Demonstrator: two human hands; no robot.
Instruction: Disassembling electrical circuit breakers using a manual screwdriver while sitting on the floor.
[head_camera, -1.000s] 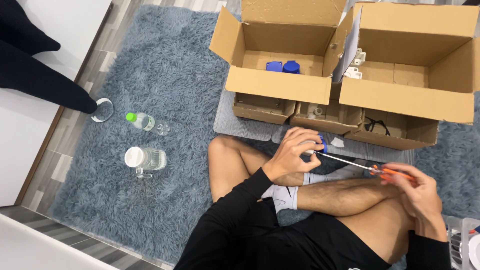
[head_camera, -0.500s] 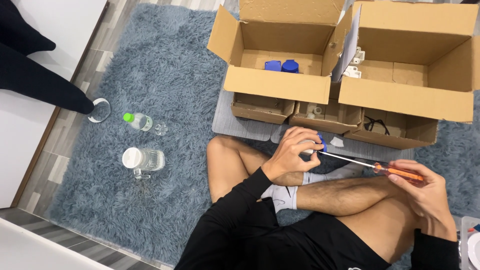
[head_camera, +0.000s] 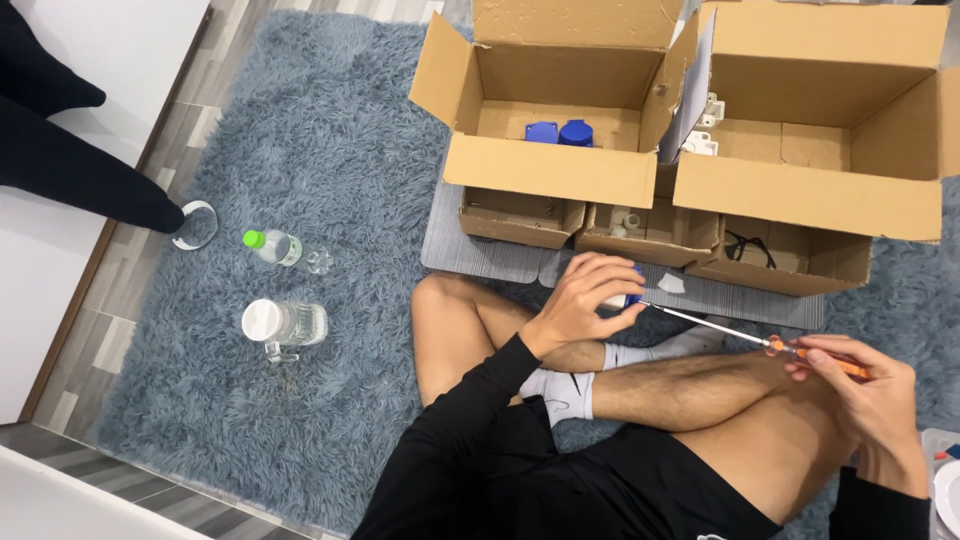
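1. Little has been shifted since the earlier frames: the screwdriver (head_camera: 745, 335) is still kept against the small part, and both hands have barely been moved.
2. The left hand (head_camera: 590, 300) is seen curled shut around a small blue-and-white part (head_camera: 628, 298), just in front of the low cardboard trays (head_camera: 640, 235).
3. The right hand (head_camera: 865, 400) is closed on the orange handle of the screwdriver, fingertips pinched around it, well to the right of the blue-and-white part.
4. The thin metal shaft is run leftward from the handle, and its tip is met at the blue-and-white part.
5. Both hands are held above the crossed bare legs, over a grey shaggy rug (head_camera: 330, 140).
6. Beyond the blue-and-white part, two large open cardboard boxes (head_camera: 560, 170) are stood side by side; two blue round pieces (head_camera: 560, 132) are seen inside the left one.
7. Left of the blue-and-white part, two clear plastic bottles (head_camera: 285, 322) are laid on the rug, one with a green cap, one with a white cap.
8. Further left, another person's dark-clad leg (head_camera: 90, 180) is seen at the rug's edge.
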